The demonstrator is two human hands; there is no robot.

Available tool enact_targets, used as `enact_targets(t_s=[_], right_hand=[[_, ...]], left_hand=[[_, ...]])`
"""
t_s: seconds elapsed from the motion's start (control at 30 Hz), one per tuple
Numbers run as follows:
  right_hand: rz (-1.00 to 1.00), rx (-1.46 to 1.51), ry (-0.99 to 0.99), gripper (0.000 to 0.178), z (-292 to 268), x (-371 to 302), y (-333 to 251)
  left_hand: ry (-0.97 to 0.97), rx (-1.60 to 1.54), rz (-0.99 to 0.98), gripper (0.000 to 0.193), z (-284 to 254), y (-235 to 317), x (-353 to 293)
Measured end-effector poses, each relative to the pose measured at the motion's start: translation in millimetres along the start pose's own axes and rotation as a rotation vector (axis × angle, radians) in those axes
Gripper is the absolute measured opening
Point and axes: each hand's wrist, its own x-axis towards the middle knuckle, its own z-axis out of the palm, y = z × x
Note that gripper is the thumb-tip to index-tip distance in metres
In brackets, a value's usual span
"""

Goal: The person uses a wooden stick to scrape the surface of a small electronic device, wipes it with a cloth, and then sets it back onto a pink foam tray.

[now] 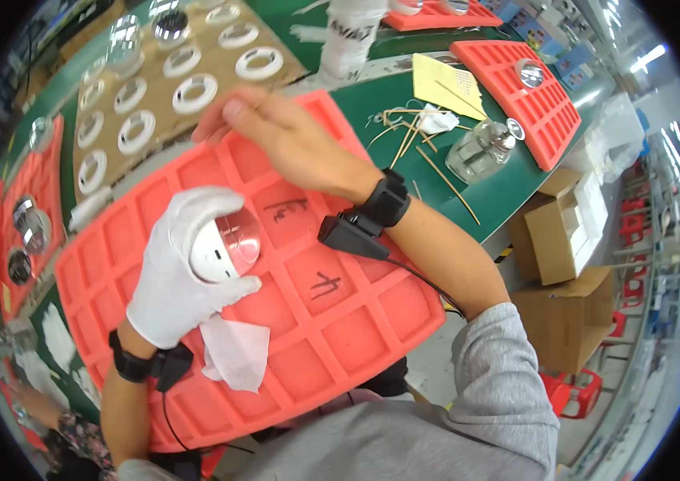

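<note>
My left hand (179,272), in a white glove, grips a white round housing with a clear dome (215,255), its thumb and fingers round the sides. The dome faces right. Beneath them lies a red foam tray (340,329) of square compartments, some with black handwritten marks. A crumpled white wipe (237,353) rests on the tray below my left thumb. My bare right hand (268,124) hovers past the tray's far side with fingers extended and nothing visible in them. Black bands with small boxes and cables are on both wrists.
A brown board (155,104) with several white rings (195,94) stands far left. To the right are wooden sticks (448,184), a glass bottle (480,152), yellow paper (448,86) and another red tray (520,104). Cardboard boxes (560,240) stand beyond the table. Another person's arm (35,405) shows lower left.
</note>
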Motion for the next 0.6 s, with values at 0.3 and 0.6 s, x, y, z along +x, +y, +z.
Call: enact_targets(t_s=[0.3,0.6], right_hand=[[0.271,-0.609,-0.13,0.027,48,6,-39],[0.321,-1.586,-0.332,0.018,10,-51,-113]], left_hand=[[-0.015,-0.079,0.032,0.073,-43,-9,-35],[-0.037,-0.085,0.033,0.071,-65,-17,-76]])
